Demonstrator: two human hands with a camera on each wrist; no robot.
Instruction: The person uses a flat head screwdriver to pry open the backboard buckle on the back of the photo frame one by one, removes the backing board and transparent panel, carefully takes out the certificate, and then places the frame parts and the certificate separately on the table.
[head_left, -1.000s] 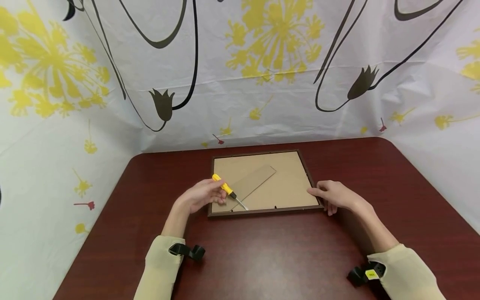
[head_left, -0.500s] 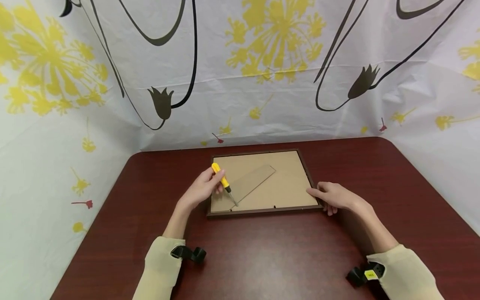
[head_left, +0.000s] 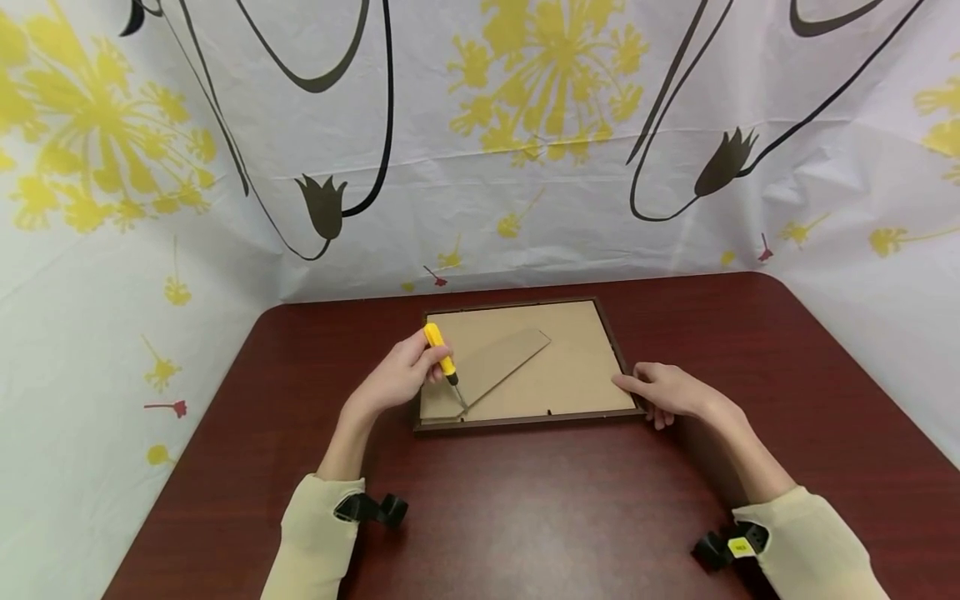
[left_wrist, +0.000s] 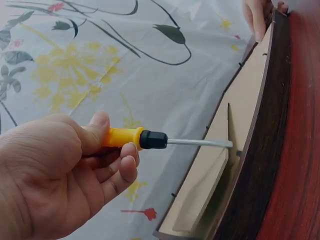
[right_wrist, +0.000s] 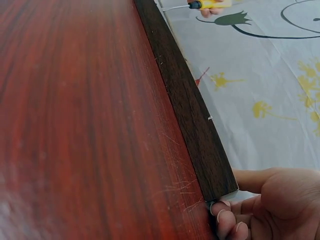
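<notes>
The left hand (head_left: pixel 397 379) grips a yellow screwdriver (head_left: pixel 442 358), tip at the picture frame (head_left: pixel 525 421) (face down on the table (head_left: pixel 525 517)); the right hand (head_left: pixel 671 392), fingers curled, steadies its corner. Levering hard could make the tip slip and gouge the backing.

Reddish-brown wood-grain tabletop (right_wrist: pixel 75 125), filling the left and centre of the view. Dark brown frame edge (right_wrist: pixel 185 105), running from the top centre down to a corner at lower right, lying on the tabletop. Right hand (right_wrist: pixel 270 207) at that corner, fingers (right_wrist: pixel 225 217) curled against it. White cloth (right_wrist: pixel 260 80) with yellow and dark floral print beyond. Yellow screwdriver (right_wrist: pixel 210 4), held at the top edge, mostly cropped.
</notes>
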